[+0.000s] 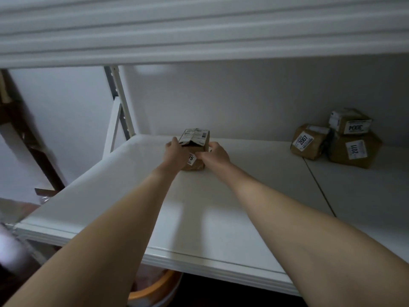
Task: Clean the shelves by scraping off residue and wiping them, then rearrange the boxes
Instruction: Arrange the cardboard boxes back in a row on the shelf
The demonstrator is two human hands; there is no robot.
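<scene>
Where the white shelf (210, 213) spans the view, three labelled boxes (345, 140) sit stacked at its far right, well apart from a small brown box (194, 137) standing mid-shelf near the back. The left hand (176, 152) and right hand (218, 152) grip this box from either side, fingers (174, 141) curled round it.

The shelf (221, 218) is a smooth white board with a soft sheen, carried on a white-painted metal post (124, 107) punched with holes. The middle box (195, 149) and the three boxes in the corner (354, 151) are matt brown cardboard, somewhat creased, with white paper labels stuck on. Under the shelf, the bucket (155, 289) looks like smooth plastic with an orange rim.
</scene>
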